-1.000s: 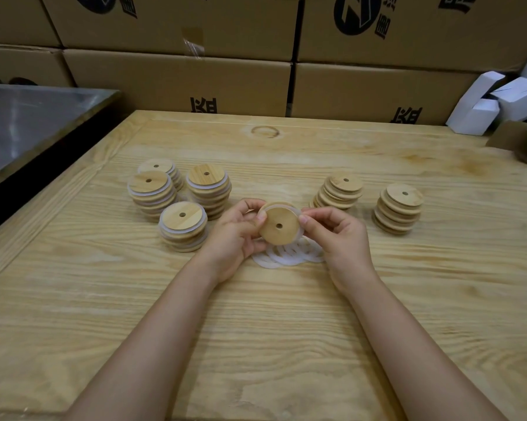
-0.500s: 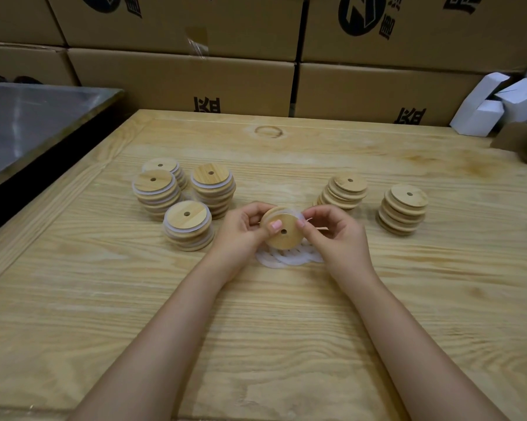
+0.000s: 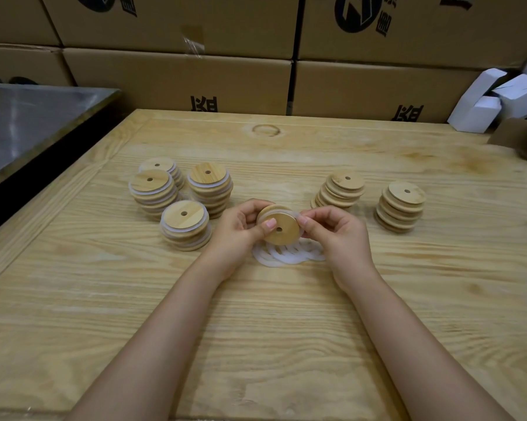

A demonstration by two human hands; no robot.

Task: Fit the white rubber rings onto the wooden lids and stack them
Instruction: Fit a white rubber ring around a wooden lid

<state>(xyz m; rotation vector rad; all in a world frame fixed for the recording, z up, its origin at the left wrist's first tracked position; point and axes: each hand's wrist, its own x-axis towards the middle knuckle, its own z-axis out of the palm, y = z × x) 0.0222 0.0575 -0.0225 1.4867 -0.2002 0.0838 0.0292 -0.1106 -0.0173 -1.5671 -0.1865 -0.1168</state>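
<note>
Both hands hold one round wooden lid (image 3: 283,230) with a centre hole just above the table. My left hand (image 3: 241,229) grips its left edge, thumb pressed on the face. My right hand (image 3: 336,232) pinches the white rubber ring (image 3: 298,218) at the lid's right rim. Beneath them lies a small pile of loose white rings (image 3: 286,255). To the left stand several stacks of lids with white rings fitted (image 3: 185,226). To the right are two stacks of bare lids (image 3: 341,189) (image 3: 400,206).
All of it rests on a light wooden table (image 3: 256,329). A metal-topped surface (image 3: 28,123) lies at the left. Printed cardboard boxes (image 3: 177,77) line the far edge, and small white boxes (image 3: 499,98) sit at the back right.
The lid has tilted further, so its face now turns toward me and down. My fingers have worked round its rim with the ring. The stacks have not moved.
</note>
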